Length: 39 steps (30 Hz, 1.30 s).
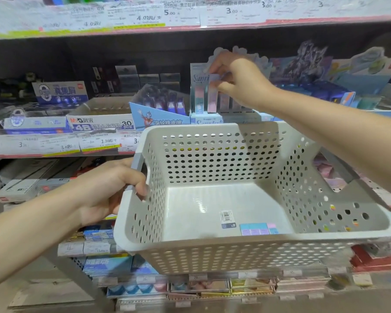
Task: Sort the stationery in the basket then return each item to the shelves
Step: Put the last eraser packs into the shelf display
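Upper middle of the frame, right fingers: thumb and fingertips of the right hand [236,81] pinch the top of a pastel eraser [213,94], pink and pale blue in a clear sleeve.
Eraser's place: upright at the display box [201,74], in a row with others like it, on the middle shelf [54,145].
Right arm: bare, running from the right edge across and above the basket's far rim.
Left middle, left fingers: curled round the grey handle on the left rim of the basket [212,159]; the left hand [108,188] grips it from outside.
Basket: white plastic with round holes, held up in front of the shelves, tilted so its floor shows.
Basket floor, lower middle: a few small erasers [257,229] in blue, lilac and pink lie together near the front wall, just beside a barcode sticker [226,219].
Shelf, left of middle: an eraser carton [99,125] marked 30 pcs, with price tags [99,141] on the edge below.
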Motion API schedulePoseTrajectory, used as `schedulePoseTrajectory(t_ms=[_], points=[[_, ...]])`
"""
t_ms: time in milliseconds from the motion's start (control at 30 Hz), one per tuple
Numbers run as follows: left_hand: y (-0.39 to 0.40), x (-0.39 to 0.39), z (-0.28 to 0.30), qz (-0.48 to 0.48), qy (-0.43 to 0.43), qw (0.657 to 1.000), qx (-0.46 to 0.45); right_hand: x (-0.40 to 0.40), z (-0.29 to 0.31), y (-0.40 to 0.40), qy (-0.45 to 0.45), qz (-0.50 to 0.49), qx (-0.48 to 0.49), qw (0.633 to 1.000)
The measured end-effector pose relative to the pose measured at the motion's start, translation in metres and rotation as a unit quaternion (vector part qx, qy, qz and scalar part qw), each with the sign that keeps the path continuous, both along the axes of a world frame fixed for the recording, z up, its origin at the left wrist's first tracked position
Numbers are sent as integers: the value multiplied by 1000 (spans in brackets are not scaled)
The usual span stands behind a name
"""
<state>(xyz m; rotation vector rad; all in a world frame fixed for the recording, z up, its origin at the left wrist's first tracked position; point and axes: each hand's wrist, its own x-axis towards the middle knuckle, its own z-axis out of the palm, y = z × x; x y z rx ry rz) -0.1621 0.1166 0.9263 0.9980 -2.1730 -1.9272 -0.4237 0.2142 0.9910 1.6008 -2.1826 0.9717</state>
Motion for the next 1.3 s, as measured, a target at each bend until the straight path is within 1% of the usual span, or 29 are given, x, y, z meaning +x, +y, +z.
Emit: schedulePoseTrajectory(t_ms=[167,300,533,700,867,967,1033,1133,1200,1300], points=[[1,2,2,6,4,1000,1,-4,3,-2,-28,33,-2,999],[3,4,5,10,6,1000,10,-8,4,0,-37,40,2,998],[3,4,5,-5,0,1000,5,-11,-1,-2,-21,45,-5,999],[0,3,5,-6,-6,1000,7,-8,-7,-6,24,24,36,999],[-5,2,1,-15,-6,1000,4,-13,-21,-1,54,2,-30,998],[-6,2,-1,-13,-5,1000,1,-8,-30,2,89,9,-29,996],[-5,2,0,-8,-9,1000,0,-6,-31,5,109,11,-10,994],[-3,3,1,6,-18,1000,-3,-5,-29,12,128,-8,60,990],[-2,3,2,10,-20,1000,-5,2,-31,19,127,-12,81,989],[0,3,3,16,-17,1000,-3,24,-39,33,134,26,14,991]])
